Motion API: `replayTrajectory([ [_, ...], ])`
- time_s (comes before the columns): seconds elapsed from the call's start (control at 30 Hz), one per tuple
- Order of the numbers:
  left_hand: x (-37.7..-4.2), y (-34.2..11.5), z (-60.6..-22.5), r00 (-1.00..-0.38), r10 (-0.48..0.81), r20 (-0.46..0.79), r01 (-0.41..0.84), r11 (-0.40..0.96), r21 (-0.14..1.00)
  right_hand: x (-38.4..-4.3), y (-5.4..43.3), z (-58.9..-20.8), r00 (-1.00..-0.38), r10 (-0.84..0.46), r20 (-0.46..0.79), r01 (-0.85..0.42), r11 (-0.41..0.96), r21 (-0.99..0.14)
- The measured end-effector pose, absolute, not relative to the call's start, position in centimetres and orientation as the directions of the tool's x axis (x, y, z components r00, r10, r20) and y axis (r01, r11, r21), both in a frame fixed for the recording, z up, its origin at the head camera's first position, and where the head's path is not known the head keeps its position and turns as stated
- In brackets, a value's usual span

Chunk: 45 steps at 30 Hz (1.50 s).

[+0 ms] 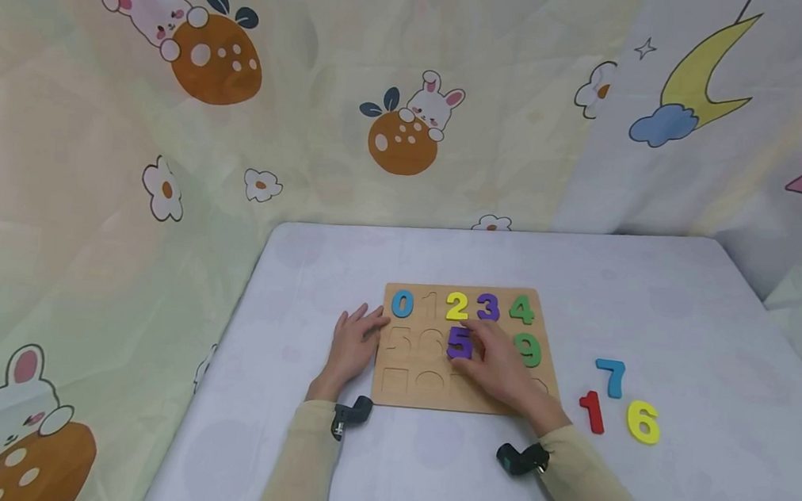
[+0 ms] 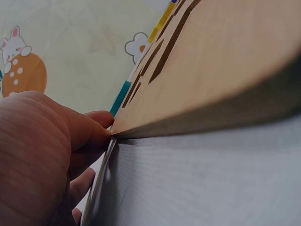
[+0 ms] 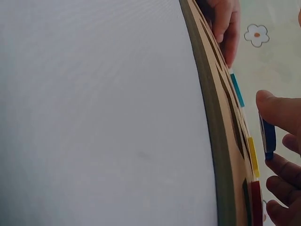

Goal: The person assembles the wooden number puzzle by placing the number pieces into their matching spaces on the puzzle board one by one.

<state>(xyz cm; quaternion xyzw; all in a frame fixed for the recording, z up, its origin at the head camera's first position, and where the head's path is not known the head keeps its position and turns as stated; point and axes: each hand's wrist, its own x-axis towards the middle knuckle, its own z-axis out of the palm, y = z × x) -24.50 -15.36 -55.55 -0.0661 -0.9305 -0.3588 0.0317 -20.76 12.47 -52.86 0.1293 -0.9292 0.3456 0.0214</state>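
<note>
My right hand (image 1: 501,367) pinches a purple number 5 (image 1: 460,343) between thumb and fingers over the wooden number board (image 1: 405,398). In the right wrist view the 5 (image 3: 268,136) is edge-on, raised off the board. At the board's left edge my left hand (image 1: 351,348) touches the wood with thumb and fingertips, fingers fairly straight. Along the board's top row sit a blue 0 (image 1: 402,304), a yellow 2 (image 1: 456,306), a purple 3 (image 1: 488,307) and a green 4 (image 1: 521,310); a green 9 (image 1: 527,350) lies below. My right hand covers part of the middle row.
To the right of the board lie a blue 7 (image 1: 612,376), a red 1 (image 1: 591,412) and a yellow 6 (image 1: 644,422) on the white table (image 1: 725,470). A red piece (image 3: 257,202) shows on the board in the right wrist view. A patterned curtain (image 1: 312,115) hangs behind.
</note>
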Motion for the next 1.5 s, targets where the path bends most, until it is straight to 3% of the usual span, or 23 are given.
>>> replayTrajectory([
  [0.6,-24.6,-15.3,-55.6,-0.990,0.089,0.110,0.140,0.729,0.671,-22.5,9.1,-53.0,-0.951,-0.290,0.103,-0.291,0.738,-0.609],
  [0.97,-24.7,-15.2,-55.5,-0.991,0.089,0.103,0.135,0.736,0.664,-22.9,7.1,-53.2,-0.938,-0.319,0.132,-0.338,0.774,-0.536],
  [1.5,-24.8,-15.3,-55.5,-0.988,0.110,0.112,0.157,0.736,0.659,-22.8,4.6,-53.5,-0.934,-0.333,0.128,-0.348,0.767,-0.540],
])
